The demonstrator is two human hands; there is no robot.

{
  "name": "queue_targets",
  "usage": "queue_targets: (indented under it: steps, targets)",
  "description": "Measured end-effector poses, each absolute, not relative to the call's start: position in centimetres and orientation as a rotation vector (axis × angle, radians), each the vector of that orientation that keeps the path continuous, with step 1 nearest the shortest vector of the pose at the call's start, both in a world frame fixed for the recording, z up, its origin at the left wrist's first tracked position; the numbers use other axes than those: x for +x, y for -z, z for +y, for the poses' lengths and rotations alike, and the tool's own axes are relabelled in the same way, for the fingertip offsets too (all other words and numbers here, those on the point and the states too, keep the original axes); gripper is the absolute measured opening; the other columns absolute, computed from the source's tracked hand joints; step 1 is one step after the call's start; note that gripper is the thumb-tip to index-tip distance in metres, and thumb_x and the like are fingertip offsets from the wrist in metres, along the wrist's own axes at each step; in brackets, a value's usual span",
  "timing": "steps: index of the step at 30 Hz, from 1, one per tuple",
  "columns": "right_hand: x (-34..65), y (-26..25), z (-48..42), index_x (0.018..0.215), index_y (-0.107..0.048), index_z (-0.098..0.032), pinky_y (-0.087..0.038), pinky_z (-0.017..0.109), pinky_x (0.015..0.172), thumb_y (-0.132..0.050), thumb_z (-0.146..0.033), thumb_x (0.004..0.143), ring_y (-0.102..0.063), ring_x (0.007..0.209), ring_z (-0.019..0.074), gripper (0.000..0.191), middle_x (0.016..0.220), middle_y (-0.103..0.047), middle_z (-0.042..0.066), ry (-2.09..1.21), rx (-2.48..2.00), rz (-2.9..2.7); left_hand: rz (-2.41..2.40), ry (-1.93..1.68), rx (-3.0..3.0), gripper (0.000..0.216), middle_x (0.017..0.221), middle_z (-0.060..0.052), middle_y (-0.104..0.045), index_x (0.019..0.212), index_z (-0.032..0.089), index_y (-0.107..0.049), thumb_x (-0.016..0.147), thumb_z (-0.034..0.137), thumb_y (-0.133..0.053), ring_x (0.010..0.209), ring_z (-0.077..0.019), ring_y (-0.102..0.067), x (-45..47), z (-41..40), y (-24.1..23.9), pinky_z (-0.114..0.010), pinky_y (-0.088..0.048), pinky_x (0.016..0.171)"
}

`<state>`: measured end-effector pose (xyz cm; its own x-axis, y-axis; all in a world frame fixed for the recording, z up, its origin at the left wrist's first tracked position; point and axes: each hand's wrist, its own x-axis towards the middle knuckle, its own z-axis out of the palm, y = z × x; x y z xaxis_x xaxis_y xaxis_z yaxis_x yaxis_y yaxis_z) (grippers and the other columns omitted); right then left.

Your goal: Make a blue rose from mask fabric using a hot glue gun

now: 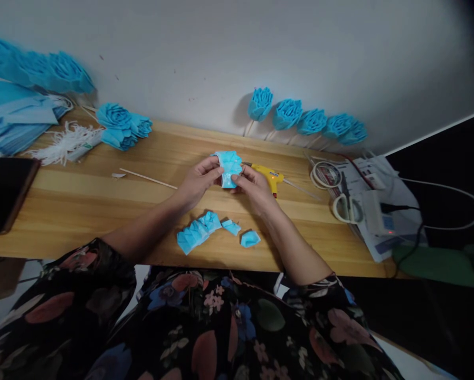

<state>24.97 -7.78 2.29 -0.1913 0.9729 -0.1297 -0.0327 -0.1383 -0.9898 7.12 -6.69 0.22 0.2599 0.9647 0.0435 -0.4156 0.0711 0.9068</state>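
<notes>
Between both hands, above the wooden table, is a folded strip of blue fabric [231, 164] with a pale left edge. My left hand [199, 182] pinches its left side, thumb in front. My right hand [256, 184] grips its lower right side between thumb and fingers. Behind my right hand lies a yellow glue gun [271, 179] with a small orange light. Nearer my body on the table lie a pleated blue strip [198, 232] and two small blue pieces, one of them a curled petal [250, 239]. A thin wooden stick [148, 178] lies left of my left hand.
Several blue fabric flowers on sticks [287, 114] lean against the wall. More flowers [116, 119], white elastic loops [68, 142], stacked blue masks [19, 119] and a phone [7, 195] are at left. Scissors [348, 209], tape [326, 174] and a power strip [375, 211] sit at right.
</notes>
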Motion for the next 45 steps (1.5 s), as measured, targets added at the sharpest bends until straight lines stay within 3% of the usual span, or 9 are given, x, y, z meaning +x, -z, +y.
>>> queue_targets:
  steps: [10, 17, 27, 35, 45]
  targets:
    - [24.8, -2.4, -7.8, 0.075, -0.057, -0.024, -0.053, 0.032, 0.068, -0.082, -0.045, 0.072, -0.053, 0.071, 0.0139, 0.033, 0.073, -0.052, -0.004, -1.455, -1.181, -1.262, 0.751, -1.147, 1.026, 0.03, 0.085, -0.001, -0.073, 0.11, 0.019, -0.075, 0.08, 0.02, -0.081, 0.08, -0.0143, -0.066, 6.8, -6.7, -0.3, -0.028, -0.053, 0.079]
    - [24.9, -2.6, -7.8, 0.067, -0.051, -0.024, -0.051, 0.032, 0.067, -0.082, -0.045, 0.072, -0.052, 0.066, 0.0137, 0.038, 0.066, -0.05, -0.005, -1.399, -1.192, -1.258, 0.691, -1.147, 1.051, 0.034, 0.083, 0.0, -0.073, 0.108, 0.019, -0.075, 0.075, 0.022, -0.083, 0.077, -0.0145, -0.066, 7.0, -6.4, -0.2, -0.028, -0.052, 0.074]
    - [25.4, -3.2, -7.7, 0.087, -0.073, -0.024, -0.057, 0.03, 0.071, -0.085, -0.055, 0.071, -0.067, 0.08, 0.0179, 0.037, 0.083, -0.07, 0.0, -1.612, -1.105, -1.148, 0.707, -1.182, 0.999, 0.033, 0.091, -0.002, -0.074, 0.11, 0.021, -0.075, 0.078, 0.023, -0.083, 0.083, -0.0147, -0.067, 6.8, -6.3, 0.0, -0.028, -0.053, 0.079]
    - [25.5, -3.4, -7.6, 0.08, -0.07, -0.024, -0.057, 0.027, 0.067, -0.09, -0.052, 0.066, -0.066, 0.073, 0.0144, 0.037, 0.078, -0.068, -0.002, -1.569, -1.134, -1.091, 0.718, -1.202, 0.937, 0.031, 0.09, -0.001, -0.073, 0.108, 0.022, -0.076, 0.077, 0.019, -0.083, 0.083, -0.0141, -0.067, 6.7, -6.2, -0.2, -0.027, -0.053, 0.078]
    - [25.4, -2.6, -7.5, 0.07, -0.061, -0.024, -0.054, 0.029, 0.069, -0.087, -0.052, 0.069, -0.056, 0.066, 0.0128, 0.039, 0.07, -0.057, -0.005, -1.423, -1.191, -1.191, 0.728, -1.159, 0.964, 0.031, 0.087, -0.001, -0.074, 0.106, 0.021, -0.076, 0.076, 0.021, -0.085, 0.079, -0.0144, -0.066, 6.8, -6.4, -0.5, -0.028, -0.052, 0.075]
